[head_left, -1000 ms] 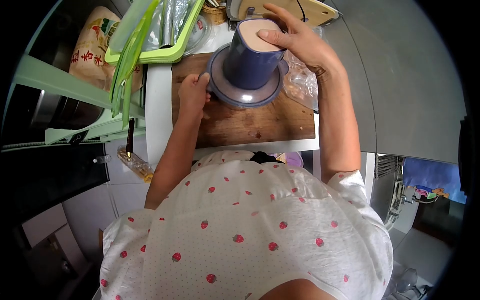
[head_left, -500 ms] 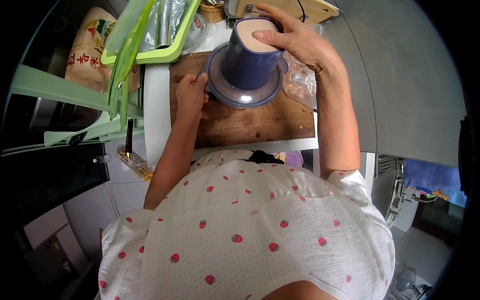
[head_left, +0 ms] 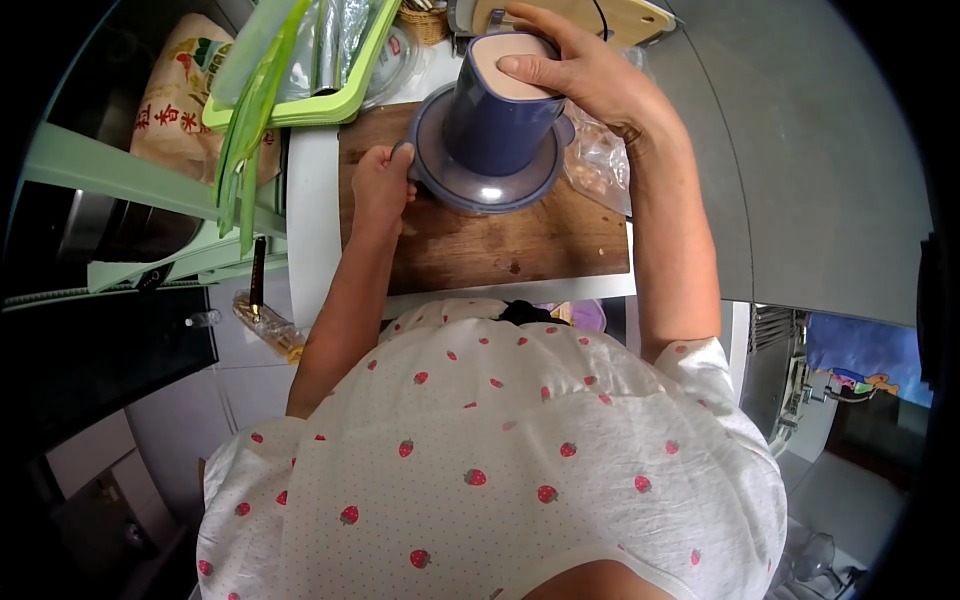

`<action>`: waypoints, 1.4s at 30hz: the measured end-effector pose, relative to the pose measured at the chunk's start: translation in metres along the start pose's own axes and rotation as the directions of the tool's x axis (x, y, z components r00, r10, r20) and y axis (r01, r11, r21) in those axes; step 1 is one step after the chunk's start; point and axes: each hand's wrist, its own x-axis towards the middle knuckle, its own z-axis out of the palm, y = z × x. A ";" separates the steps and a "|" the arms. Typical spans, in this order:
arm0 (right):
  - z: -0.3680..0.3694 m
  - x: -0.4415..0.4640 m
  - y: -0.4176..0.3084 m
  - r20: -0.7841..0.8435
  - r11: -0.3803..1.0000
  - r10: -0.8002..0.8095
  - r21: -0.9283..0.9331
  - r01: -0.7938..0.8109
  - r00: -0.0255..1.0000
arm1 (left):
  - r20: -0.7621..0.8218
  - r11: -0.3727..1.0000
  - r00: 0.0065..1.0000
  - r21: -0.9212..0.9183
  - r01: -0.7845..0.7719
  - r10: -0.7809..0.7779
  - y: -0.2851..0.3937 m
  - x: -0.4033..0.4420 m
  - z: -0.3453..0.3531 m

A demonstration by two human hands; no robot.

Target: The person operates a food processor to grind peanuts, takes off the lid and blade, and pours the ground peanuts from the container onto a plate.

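A blue electric food chopper [head_left: 503,130] stands on the wooden cutting board [head_left: 480,255]. Its tall motor head has a pale pink top, and below it is a round, see-through lid over the bowl. My left hand [head_left: 383,185] is closed around the handle at the bowl's left side. Over the top rests my right hand [head_left: 585,70], thumb on the pink surface and fingers around the far edge. The bowl's contents are hidden. Right of the chopper, close under my right wrist, lies a clear plastic bag [head_left: 600,165] with pinkish pieces inside.
A green-rimmed basket [head_left: 290,112] holds wraps, with long green leaves [head_left: 240,150] hanging over its edge. Behind it leans a printed rice sack [head_left: 175,100]. A knife with a dark handle [head_left: 258,280] is at the left. A light board [head_left: 590,20] stands at the back.
Almost nothing differs. The chopper and both hands appear very slightly higher in the view, with the same grip.
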 end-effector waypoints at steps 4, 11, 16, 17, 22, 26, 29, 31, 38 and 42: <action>0.000 0.003 0.003 0.016 0.999 -0.035 -0.024 0.035 0.999 | -0.007 0.999 1.000 0.035 -0.006 0.006 -0.004 0.005 -0.001; 0.003 -0.001 0.008 -0.043 0.998 -0.057 -0.032 0.056 0.997 | 0.007 1.000 1.000 0.014 -0.004 0.004 -0.005 0.004 -0.002; 0.001 -0.005 0.003 -0.077 1.000 0.014 0.012 -0.013 0.997 | 0.009 0.999 1.000 0.051 -0.011 0.011 0.002 -0.002 0.002; -0.001 -0.004 0.006 -0.076 0.999 0.026 0.024 -0.024 0.997 | 0.005 0.999 1.000 0.044 -0.012 0.011 0.003 -0.003 0.003; -0.003 -0.002 0.010 -0.075 0.999 0.036 -0.005 -0.036 0.997 | 0.000 1.000 1.000 0.025 -0.004 0.004 0.001 0.000 0.002; 0.004 0.000 0.023 -0.073 1.000 -0.012 -0.011 0.012 0.997 | 0.000 1.000 1.000 0.021 0.004 -0.004 -0.002 0.003 0.000; 0.003 0.001 0.021 -0.068 0.999 -0.037 0.011 0.038 0.997 | 0.002 1.000 1.000 0.009 -0.003 0.003 -0.002 0.003 -0.001; 0.003 -0.002 0.019 -0.075 0.995 -0.085 -0.053 0.081 0.994 | 0.002 1.000 1.000 0.014 -0.005 0.005 -0.002 0.002 -0.001; 0.002 -0.006 0.010 -0.145 1.000 -0.007 -0.025 0.004 0.989 | -0.007 1.000 1.000 0.028 -0.001 0.001 0.001 -0.002 0.000; -0.001 -0.004 0.005 -0.093 0.998 0.027 -0.061 -0.033 0.995 | -0.001 1.000 1.000 0.024 -0.017 0.017 -0.001 0.001 0.000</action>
